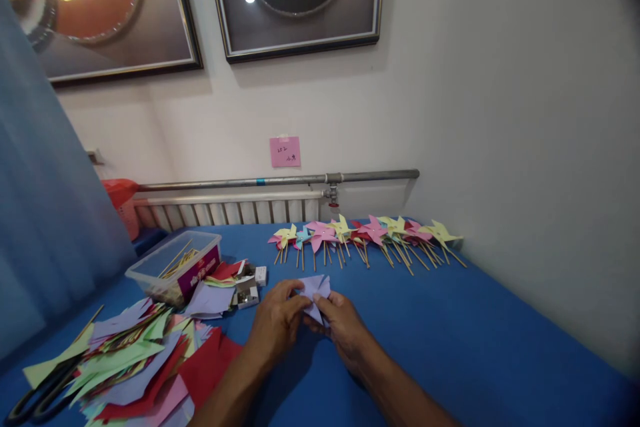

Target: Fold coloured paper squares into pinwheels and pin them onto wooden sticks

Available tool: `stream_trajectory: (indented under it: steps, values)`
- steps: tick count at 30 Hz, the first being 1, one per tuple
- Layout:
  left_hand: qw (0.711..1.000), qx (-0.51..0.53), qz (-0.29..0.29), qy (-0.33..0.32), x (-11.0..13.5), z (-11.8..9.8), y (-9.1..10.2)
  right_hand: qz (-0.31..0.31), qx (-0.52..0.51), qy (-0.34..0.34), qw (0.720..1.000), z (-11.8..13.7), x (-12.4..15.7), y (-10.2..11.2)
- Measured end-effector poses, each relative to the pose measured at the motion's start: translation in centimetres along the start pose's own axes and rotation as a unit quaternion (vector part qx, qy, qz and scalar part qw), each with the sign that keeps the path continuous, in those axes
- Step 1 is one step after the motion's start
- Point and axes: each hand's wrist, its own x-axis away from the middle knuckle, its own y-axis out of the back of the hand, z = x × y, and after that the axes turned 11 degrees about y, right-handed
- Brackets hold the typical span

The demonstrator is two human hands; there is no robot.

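Between my two hands, above the blue tabletop, is a lilac paper square point(315, 287) with slits cut in from its corners. My left hand point(281, 313) pinches its left side between thumb and fingers. On the right side, my right hand point(343, 328) grips the same paper, with its thumb lying on top near the middle. The fingers beneath the paper are mostly hidden. Left of my hands lies a small stack of lilac and coloured paper point(209, 300), beside a small open box of metal pins or tacks point(247, 295).
A row of paper pinwheels on sticks point(373, 232) lies along the table's back edge. A clear plastic tub point(175, 263) of sticks stands at left. Loose cut papers point(135, 367) and black-handled scissors point(47, 390) spread at front left. A blue curtain point(45, 200) hangs far left.
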Motion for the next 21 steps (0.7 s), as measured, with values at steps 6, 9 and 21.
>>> stream_trajectory:
  steps: [6, 9, 21]
  values:
    - [1.000, -0.025, 0.004, 0.002, 0.0, -0.2, 0.2, 0.003, 0.005, -0.001, 1.000, 0.3, -0.1, 0.0]
    - [0.999, 0.036, 0.020, 0.030, 0.0, -0.5, 0.4, -0.019, 0.013, 0.002, 1.000, -0.1, -0.5, 0.2]
    - [0.826, 0.312, 0.114, 0.455, -1.0, -0.6, -0.2, -0.039, 0.045, 0.025, 0.998, -0.6, -1.0, 0.3]
